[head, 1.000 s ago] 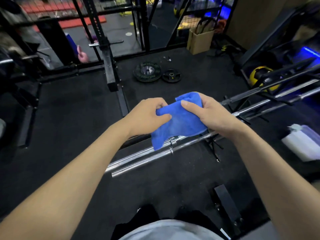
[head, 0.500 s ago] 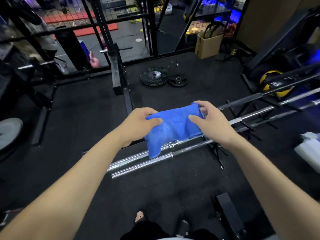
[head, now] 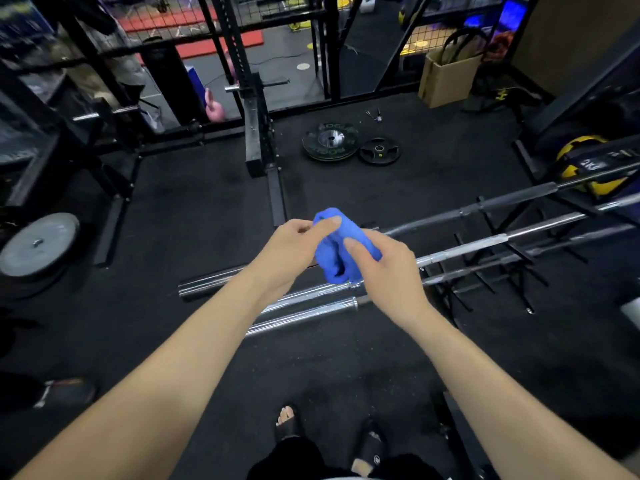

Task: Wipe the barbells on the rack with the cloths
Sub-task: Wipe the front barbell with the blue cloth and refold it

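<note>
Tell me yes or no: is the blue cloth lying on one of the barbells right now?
No, the blue cloth is bunched up between the left hand and right hand, held above the barbells.

The bumper plate (head: 329, 144) reads "ROGUE"; the small plate (head: 379, 151) shows "5".

Gym — barbells (head: 464, 245), plates (head: 329, 144) (rubber floor (head: 194, 209))

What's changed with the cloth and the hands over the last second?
The blue cloth, held spread out a second ago, is now bunched into a compact wad between both hands. The left hand and right hand have drawn closer together, both keeping their grip. The barbells lie on the rack as before, not yet touched by the cloth.
</note>
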